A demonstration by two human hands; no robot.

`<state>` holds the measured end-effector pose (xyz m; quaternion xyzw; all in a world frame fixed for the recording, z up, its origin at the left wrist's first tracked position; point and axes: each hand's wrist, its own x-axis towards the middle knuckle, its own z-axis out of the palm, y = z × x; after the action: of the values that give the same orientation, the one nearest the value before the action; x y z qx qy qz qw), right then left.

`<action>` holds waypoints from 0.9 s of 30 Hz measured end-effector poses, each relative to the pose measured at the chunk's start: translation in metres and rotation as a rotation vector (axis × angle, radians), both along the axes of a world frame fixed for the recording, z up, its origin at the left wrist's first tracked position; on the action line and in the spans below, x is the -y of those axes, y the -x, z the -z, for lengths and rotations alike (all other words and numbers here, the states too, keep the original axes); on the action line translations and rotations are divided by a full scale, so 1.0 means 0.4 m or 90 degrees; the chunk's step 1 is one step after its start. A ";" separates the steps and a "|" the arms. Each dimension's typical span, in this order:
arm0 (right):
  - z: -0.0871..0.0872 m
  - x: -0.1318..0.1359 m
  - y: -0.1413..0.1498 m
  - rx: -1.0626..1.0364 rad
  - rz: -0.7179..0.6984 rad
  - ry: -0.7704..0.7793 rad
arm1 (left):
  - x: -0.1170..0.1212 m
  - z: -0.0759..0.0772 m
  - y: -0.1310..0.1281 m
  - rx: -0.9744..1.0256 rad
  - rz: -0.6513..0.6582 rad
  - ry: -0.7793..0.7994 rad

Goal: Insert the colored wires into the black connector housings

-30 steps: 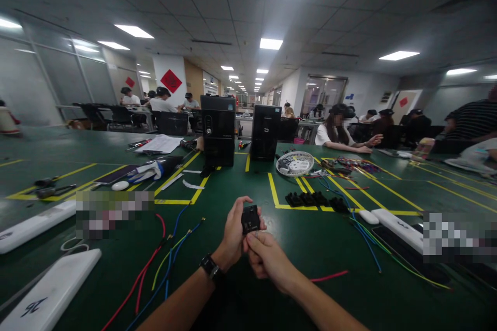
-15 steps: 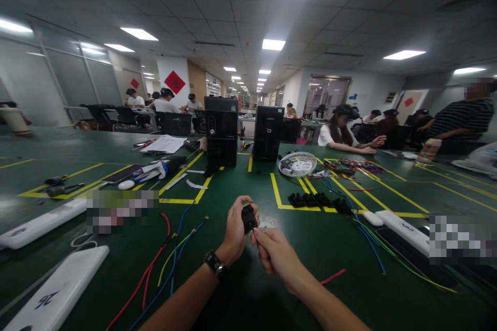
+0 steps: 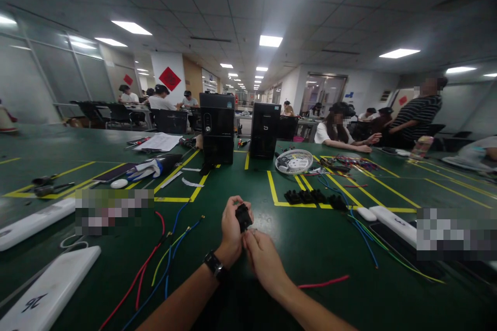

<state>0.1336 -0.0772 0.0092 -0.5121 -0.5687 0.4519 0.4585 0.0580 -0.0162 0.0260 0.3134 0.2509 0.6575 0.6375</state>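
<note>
In the head view my left hand [image 3: 232, 228], with a dark watch on its wrist, is closed around a small black block-shaped part [image 3: 243, 217] above the table. My right hand [image 3: 264, 257] meets it from below and to the right, thumb and fingers pinched together at the part's lower end. Whatever is between those fingertips is too small and covered to make out. By my right forearm lies a red wire [image 3: 328, 282]. Left of my hands, red wires [image 3: 144, 264], blue wires [image 3: 171, 248] and a yellow-green wire [image 3: 165, 254] spread over the green table [image 3: 209, 289].
Several black parts [image 3: 310, 197] lie on yellow tape lines. Behind them is a white round grille [image 3: 294, 162]. Two black computer cases [image 3: 217, 129] stand at the back. White power banks [image 3: 58, 289] flank me. A person [image 3: 341, 129] sits across the table.
The view has shifted a little, moving the scene slightly left. My right hand has slid lower against the black part, which my left hand still holds. The person in stripes has moved left.
</note>
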 end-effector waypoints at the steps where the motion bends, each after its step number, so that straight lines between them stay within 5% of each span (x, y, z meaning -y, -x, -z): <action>1: 0.002 0.001 0.005 0.024 0.015 -0.016 | -0.001 0.002 -0.002 -0.003 -0.001 -0.015; 8: -0.006 -0.001 -0.015 0.078 -0.021 -0.056 | 0.006 -0.023 0.011 0.021 0.086 -0.003; 20: -0.058 0.014 -0.032 -0.056 -0.051 0.055 | -0.004 -0.016 0.016 -0.032 0.073 -0.111; 27: -0.018 0.013 -0.007 -0.041 -0.033 -0.025 | 0.013 -0.038 0.003 0.060 0.076 -0.030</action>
<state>0.1364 -0.0823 0.0163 -0.4736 -0.5751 0.4687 0.4747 0.0567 -0.0214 0.0412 0.3114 0.1858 0.6383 0.6791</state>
